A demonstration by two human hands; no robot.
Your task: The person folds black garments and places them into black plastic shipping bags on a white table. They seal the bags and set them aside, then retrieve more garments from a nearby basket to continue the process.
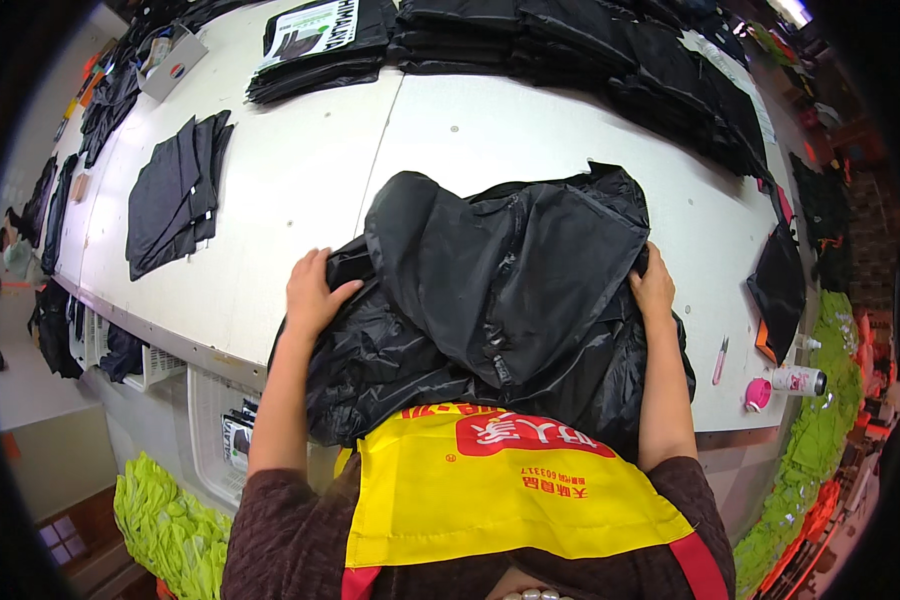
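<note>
A large black garment (510,270) of thin, slightly shiny cloth lies spread and rumpled on the white table in front of me. Its lower folds hang over the near edge, against my yellow apron (510,490). At its left side my left hand (315,290) grips the cloth, thumb on top and the fingers partly hidden by folds. Across from it, my right hand (654,286) is closed on the right edge of the same garment, its fingertips tucked behind the fabric.
Folded black garments (180,195) lie on the table (280,180) to the left. Tall black stacks (530,40) line the far side. Small scissors (720,360), a pink lid (758,394) and a bottle (798,380) are at the right. A white basket (208,430) stands below the left edge.
</note>
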